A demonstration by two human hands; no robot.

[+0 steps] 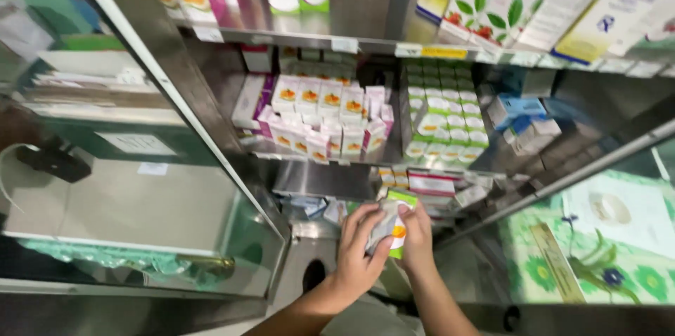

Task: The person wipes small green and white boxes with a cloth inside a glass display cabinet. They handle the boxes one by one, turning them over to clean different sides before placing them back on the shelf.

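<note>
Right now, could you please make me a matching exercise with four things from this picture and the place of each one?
Things:
1. small white and green box
2. pink and white boxes with orange pictures
3. stacked green and white boxes
4. blue boxes

Places:
A. middle shelf, left part
B. middle shelf, far right
C. between the left hand and the right hand
D. middle shelf, centre, right of the pink ones

Pairs: 1-C, 2-A, 3-D, 4-B
</note>
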